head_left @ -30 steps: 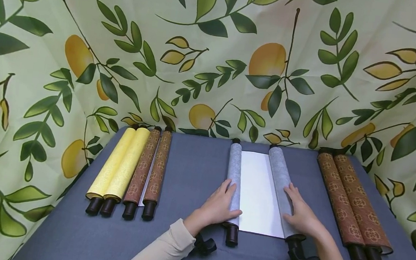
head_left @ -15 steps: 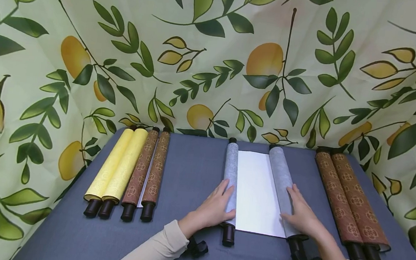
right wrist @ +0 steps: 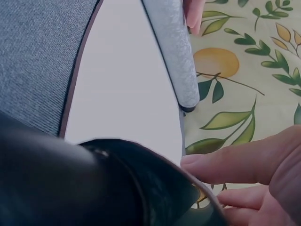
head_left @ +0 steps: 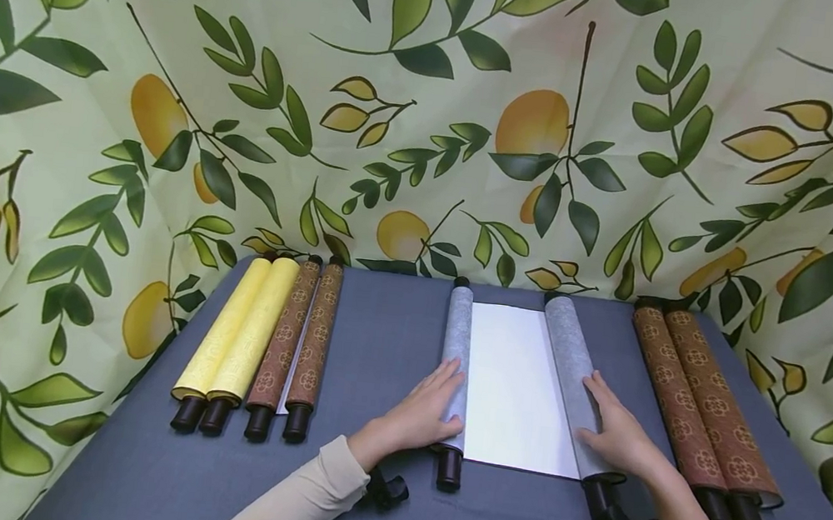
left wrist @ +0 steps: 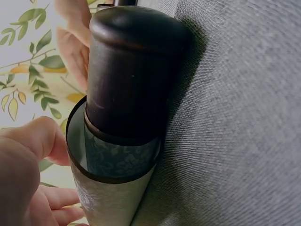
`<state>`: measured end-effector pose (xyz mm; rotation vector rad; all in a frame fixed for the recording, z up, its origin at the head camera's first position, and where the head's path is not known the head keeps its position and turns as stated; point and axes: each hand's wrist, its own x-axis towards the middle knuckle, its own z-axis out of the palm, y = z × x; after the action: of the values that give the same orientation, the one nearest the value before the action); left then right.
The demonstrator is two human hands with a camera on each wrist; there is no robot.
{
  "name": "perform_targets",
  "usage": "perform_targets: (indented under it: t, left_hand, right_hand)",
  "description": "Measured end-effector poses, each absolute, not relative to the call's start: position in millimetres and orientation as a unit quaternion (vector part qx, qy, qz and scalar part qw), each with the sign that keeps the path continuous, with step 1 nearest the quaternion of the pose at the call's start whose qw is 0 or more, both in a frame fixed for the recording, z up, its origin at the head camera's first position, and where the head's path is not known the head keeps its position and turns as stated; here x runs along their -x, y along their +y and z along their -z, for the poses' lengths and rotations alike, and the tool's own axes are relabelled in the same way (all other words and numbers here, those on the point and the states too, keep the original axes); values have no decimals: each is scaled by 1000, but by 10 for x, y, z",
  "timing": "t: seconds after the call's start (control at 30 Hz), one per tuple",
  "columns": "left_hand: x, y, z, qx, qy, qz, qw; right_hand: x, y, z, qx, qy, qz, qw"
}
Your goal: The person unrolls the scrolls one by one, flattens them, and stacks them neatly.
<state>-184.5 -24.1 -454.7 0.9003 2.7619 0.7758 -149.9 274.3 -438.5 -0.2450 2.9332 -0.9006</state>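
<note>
A scroll lies partly unrolled on the table, its blank white paper (head_left: 513,386) showing between two grey-blue rolls with dark end knobs. On the left roll (head_left: 459,323) rests my left hand (head_left: 417,411), fingers extended along it and thumb on its near part. My right hand (head_left: 618,430) lies the same way on the right roll (head_left: 567,333). In the left wrist view, a dark knob (left wrist: 134,80) sticks out of the rolled end beside my thumb. The right wrist view shows a dark knob (right wrist: 51,174) up close, with my right thumb (right wrist: 225,162) touching the roll's edge.
Two yellow scroll rolls (head_left: 240,327) and a brown patterned scroll (head_left: 296,340) lie at the left. More brown patterned rolls (head_left: 708,397) are close to the right forearm. A blue-grey cloth (head_left: 162,478) covers the table; a leaf-print curtain (head_left: 425,169) hangs behind.
The two rolls have moved apart, the left one leftward and the right one rightward, with a hand on each. More white paper shows between them.
</note>
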Motion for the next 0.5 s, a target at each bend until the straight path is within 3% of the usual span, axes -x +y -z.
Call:
perform_targets:
  t: [0.5]
  left_hand:
    - [1838, -285, 4531, -276, 921, -260, 87]
  right_hand:
    - [1481, 2803, 4429, 86, 950, 299, 17]
